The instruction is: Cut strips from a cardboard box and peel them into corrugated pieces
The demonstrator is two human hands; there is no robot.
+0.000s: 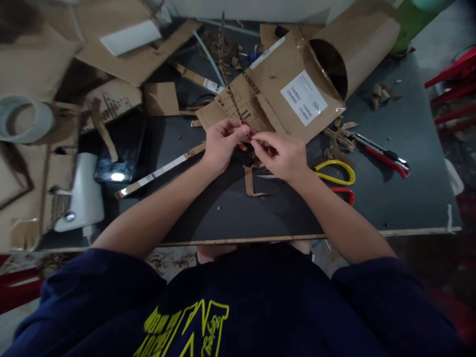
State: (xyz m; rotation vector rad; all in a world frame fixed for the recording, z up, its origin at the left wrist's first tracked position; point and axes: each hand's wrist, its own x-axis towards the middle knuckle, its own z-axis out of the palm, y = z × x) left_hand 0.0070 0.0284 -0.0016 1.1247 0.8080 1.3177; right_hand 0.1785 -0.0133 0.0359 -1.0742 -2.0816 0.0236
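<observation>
Both of my hands meet over the middle of the table, fingers pinched close together. My left hand (225,144) is closed on a thin cardboard strip (231,94), brown with a wavy, twisted-looking edge, that rises up and away from the fingers. Close beside it, my right hand (280,151) pinches the strip's near end between thumb and forefinger. Just beyond the hands lies a cardboard box (273,79) with a white barcode label. Scissors (336,171) with yellow and red handles lie partly under my right wrist. A torn cardboard scrap (250,182) rests below the hands.
A red box cutter (386,153) lies to the right, near torn cardboard bits. On the left are a tape roll (28,119), a white device (85,191), a dark phone (115,171) and cardboard sheets (33,64). The table's front edge (241,241) runs before my body.
</observation>
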